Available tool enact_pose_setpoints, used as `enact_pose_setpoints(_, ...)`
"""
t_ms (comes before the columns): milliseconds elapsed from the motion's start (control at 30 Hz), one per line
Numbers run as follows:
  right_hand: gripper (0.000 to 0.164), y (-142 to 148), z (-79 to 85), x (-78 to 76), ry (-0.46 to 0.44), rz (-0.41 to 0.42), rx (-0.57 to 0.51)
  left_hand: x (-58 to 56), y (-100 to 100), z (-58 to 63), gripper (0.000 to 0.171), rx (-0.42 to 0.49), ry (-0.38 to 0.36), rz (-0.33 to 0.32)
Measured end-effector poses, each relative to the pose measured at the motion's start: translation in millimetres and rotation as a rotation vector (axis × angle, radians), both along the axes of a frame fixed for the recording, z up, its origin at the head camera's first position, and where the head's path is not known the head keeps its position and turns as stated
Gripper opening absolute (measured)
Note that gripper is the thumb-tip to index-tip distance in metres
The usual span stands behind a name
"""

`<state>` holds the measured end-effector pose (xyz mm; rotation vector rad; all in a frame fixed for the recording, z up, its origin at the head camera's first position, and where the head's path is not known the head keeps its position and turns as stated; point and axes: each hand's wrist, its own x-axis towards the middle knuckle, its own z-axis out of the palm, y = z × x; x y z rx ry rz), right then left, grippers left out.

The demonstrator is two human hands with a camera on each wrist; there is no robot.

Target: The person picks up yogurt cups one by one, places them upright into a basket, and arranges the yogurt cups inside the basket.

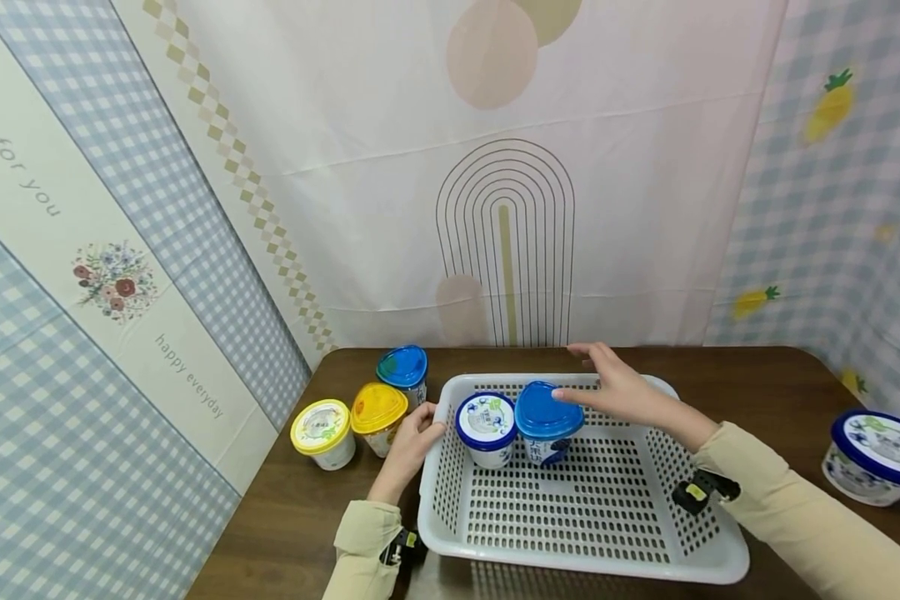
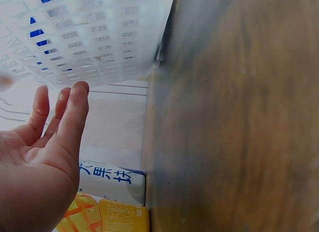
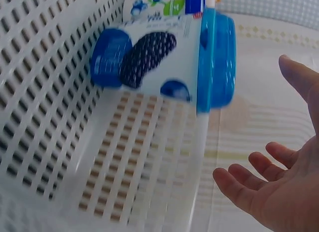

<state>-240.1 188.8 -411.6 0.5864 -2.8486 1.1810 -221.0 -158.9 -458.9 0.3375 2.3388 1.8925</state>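
Observation:
A white plastic basket point(image 1: 581, 568) with slotted walls stands on the brown table. Inside, at its back left, two yogurt tubs stand side by side: a round one with a dark-blue-rimmed white lid point(image 1: 487, 415) and a taller yogurt cup point(image 1: 549, 411) with a blue lid and a blackberry picture point(image 3: 149, 57). My right hand point(image 1: 621, 390) hovers by the blue lid with fingers spread; the right wrist view shows a gap between hand and cup. At the basket's left rim is my left hand point(image 1: 411, 446), its fingers point(image 2: 72, 117) extended along the outer wall.
Left of the basket stand a round yellow-lidded tub point(image 1: 322, 427), a yellow-lidded cup point(image 1: 379, 410) and another blue-lidded cup point(image 1: 403, 367). A larger blue-rimmed tub point(image 1: 879, 454) sits at the table's far right. A patterned curtain point(image 1: 375, 233) hangs behind the table point(image 1: 720, 367).

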Motion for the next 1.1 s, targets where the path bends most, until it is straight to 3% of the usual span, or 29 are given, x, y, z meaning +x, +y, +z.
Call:
enact_pose_setpoints(533, 0.089, 77, 12.4, 9.5, -0.018, -0.052, 0.036, -2.6, 0, -1.3, 0.027, 0.009, -0.008, -0.006)
enact_pose_setpoints(767, 0.093, 108, 14.9, 17.8, -0.014, -0.124, 0.06, -1.8, -1, -1.0, 0.025, 0.01, -0.01, -0.015)
enact_pose_setpoints(1000, 0.097, 146, 18.9, 31.8, -0.045, -0.233, 0.087, -17.6, -7, -26.2, 0.026, 0.019, -0.015, -0.011)
enact_pose_setpoints(1100, 0.098, 161, 19.7, 38.4, -0.058, -0.267, 0.088, -18.0, -7, -30.1, 0.027, 0.021, -0.012, -0.007)
